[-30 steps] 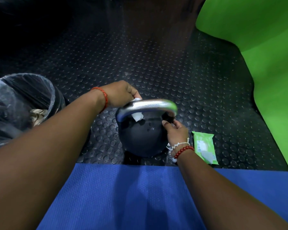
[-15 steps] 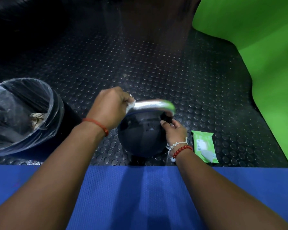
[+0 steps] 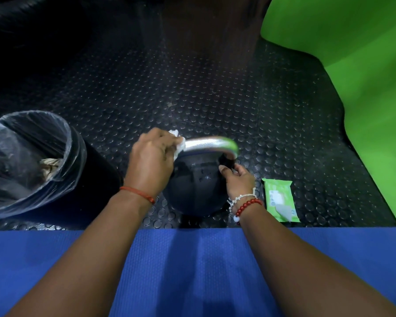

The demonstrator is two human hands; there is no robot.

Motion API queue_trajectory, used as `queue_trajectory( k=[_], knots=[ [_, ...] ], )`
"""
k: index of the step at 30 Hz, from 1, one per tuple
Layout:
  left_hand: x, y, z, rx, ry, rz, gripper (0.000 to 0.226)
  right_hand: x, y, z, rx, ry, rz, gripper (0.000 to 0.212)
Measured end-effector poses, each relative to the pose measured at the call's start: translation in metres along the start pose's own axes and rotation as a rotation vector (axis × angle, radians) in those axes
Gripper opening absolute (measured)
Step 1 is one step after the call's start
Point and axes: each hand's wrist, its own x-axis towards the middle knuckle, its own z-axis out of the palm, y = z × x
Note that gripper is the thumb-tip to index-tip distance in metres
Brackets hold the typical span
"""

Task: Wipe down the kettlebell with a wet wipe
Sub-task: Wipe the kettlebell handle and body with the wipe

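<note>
The black kettlebell [image 3: 193, 188] stands upright on the studded black rubber floor [image 3: 192, 92], just beyond the far edge of a blue exercise mat [image 3: 192, 271]. Its silver handle [image 3: 209, 144] arches over the top from left to right.

The left hand [image 3: 151, 156] is at the left end of the handle. Its fingers [image 3: 167, 138] are curled tightly round a bunched white wet wipe [image 3: 178, 146], which is pressed against the metal where the handle bends down; scraps of the wipe show above and beside the knuckles. A thin red thread bracelet [image 3: 137, 194] sits on that wrist.

The right hand [image 3: 238, 179] grips the kettlebell on its right side, just below where the handle meets the body. The thumb [image 3: 224, 171] lies on the near face and the other fingers curve round the side. The wrist carries a white bead bracelet [image 3: 241, 197] and a red bead bracelet [image 3: 248, 205].

Just to the right of that hand, a green pack of wipes [image 3: 280, 200] lies flat on the floor, near the kettlebell but not touching it, with its label flap partly lifted.

To the left, well apart from the kettlebell, stands a dark bin [image 3: 94, 179] lined with a clear plastic bag [image 3: 32, 143]; something pale and crumpled lies inside.

A bright green surface [image 3: 352, 88] fills the right side of the view.
</note>
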Motion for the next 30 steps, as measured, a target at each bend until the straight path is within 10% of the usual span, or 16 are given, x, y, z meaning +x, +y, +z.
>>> queue_trajectory(
  k=[30],
  knots=[
    [-0.021, -0.022, 0.013, -0.072, 0.216, 0.105, 0.017, 0.0, 0.0, 0.002, 0.02, 0.011, 0.009, 0.028]
  ],
)
